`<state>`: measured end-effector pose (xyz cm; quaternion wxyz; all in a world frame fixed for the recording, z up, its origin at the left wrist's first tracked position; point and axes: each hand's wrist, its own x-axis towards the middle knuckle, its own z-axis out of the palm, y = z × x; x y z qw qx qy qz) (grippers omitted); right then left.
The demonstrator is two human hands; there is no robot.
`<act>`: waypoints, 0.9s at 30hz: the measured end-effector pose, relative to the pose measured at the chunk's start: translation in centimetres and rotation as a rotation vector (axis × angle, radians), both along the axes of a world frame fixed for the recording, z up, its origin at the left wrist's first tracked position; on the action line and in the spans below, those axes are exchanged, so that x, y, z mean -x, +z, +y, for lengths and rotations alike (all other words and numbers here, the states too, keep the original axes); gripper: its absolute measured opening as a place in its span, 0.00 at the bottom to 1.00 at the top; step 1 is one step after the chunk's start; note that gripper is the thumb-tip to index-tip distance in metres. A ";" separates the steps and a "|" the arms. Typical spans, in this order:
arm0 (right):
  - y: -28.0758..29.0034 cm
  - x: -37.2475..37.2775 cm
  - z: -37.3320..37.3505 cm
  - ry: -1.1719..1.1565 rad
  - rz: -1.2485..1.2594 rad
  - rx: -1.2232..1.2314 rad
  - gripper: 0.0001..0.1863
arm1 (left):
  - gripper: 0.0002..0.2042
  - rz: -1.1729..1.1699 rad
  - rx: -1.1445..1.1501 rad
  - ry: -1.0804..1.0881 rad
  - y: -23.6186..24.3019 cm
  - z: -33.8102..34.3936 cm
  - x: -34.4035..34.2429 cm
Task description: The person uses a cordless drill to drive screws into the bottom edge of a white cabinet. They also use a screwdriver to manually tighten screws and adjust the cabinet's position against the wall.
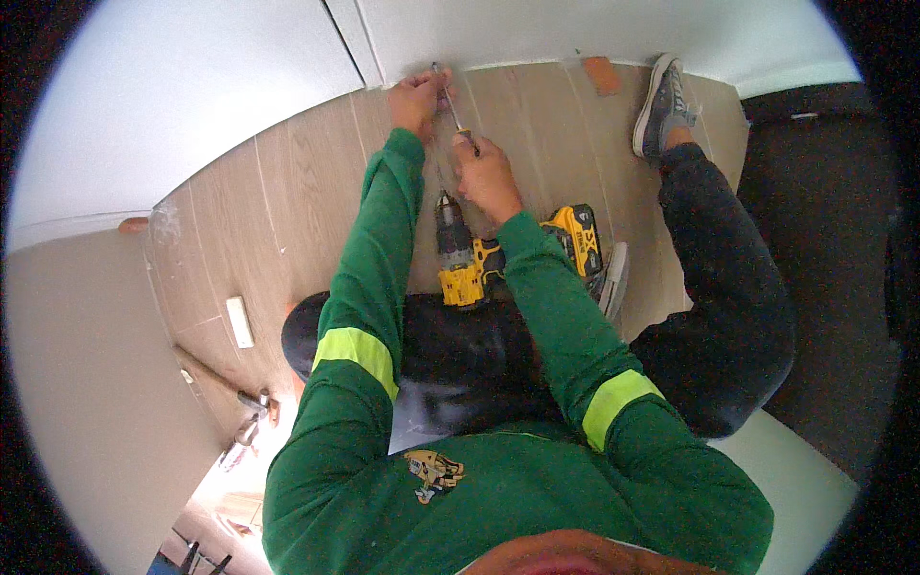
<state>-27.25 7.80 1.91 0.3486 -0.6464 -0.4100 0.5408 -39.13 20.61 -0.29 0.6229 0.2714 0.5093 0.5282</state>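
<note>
My right hand (489, 179) is closed round the handle of a screwdriver (454, 111), whose slim metal shaft points forward to the foot of the white wall. Around the shaft's far end, the fingers of my left hand (416, 102) are pinched together; whatever sits between them is too small to make out. Just behind both hands, a yellow and black cordless drill (461, 272) lies on the floor, its chuck toward the wall. My right forearm covers part of its grip, and the battery end shows beyond the sleeve.
The white wall (575, 34) curves across the front, meeting the wood-look floor (316, 182). Reddish-brown pieces (602, 76) lie along its foot. A small white oblong thing (240, 322) and a hammer-like tool (254, 402) are at left. My shoe (658, 105) rests at right, beside a dark panel (815, 278).
</note>
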 end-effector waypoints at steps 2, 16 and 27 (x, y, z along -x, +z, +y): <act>0.7 0.2 0.2 0.010 0.039 0.043 0.20 | 0.09 0.002 -0.014 -0.013 -0.6 -0.1 0.4; -1.1 -2.4 0.7 0.095 1.353 0.367 0.21 | 0.14 -0.226 -0.015 -0.050 -0.4 -0.3 0.7; 0.5 -1.3 0.0 0.021 0.152 -0.036 0.16 | 0.11 -0.286 -0.009 -0.013 -1.2 0.0 -0.1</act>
